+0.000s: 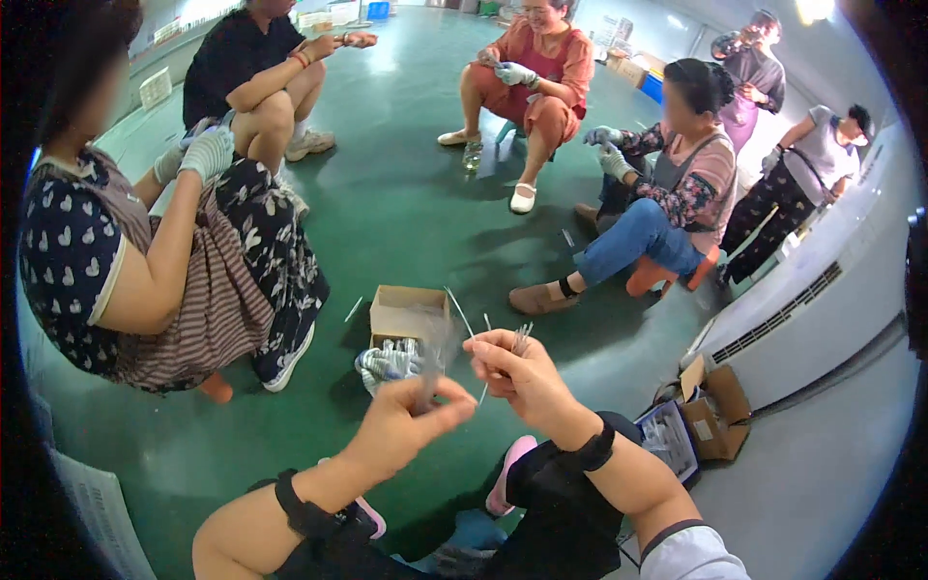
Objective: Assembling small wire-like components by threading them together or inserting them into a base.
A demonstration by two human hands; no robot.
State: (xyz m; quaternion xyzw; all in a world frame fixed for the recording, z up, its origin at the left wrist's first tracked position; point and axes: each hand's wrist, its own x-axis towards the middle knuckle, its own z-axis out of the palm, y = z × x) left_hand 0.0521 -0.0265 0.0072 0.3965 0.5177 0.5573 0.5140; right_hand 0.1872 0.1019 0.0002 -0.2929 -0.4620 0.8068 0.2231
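Note:
Above the floor, my left hand point(411, 425) pinches a thin see-through plastic piece point(441, 353), blurred, which looks like a clear bag or sleeve. My right hand point(522, 372) is closed on several thin pale sticks point(523, 335). One long stick point(458, 309) slants up from its fingertips toward the left. The two hands are close together but apart. Behind them stands an open cardboard box point(396, 300) holding small shiny pieces. A striped knit glove point(387, 365) lies at the box's near side, partly hidden by my left hand.
Several people sit or stand around the green floor point(416, 203); a seated person point(155, 261) is close on the left. On the right are a blue-edged bin point(670, 440), an open carton point(717, 411) and a white cabinet point(802, 329). A loose stick point(354, 309) lies by the box.

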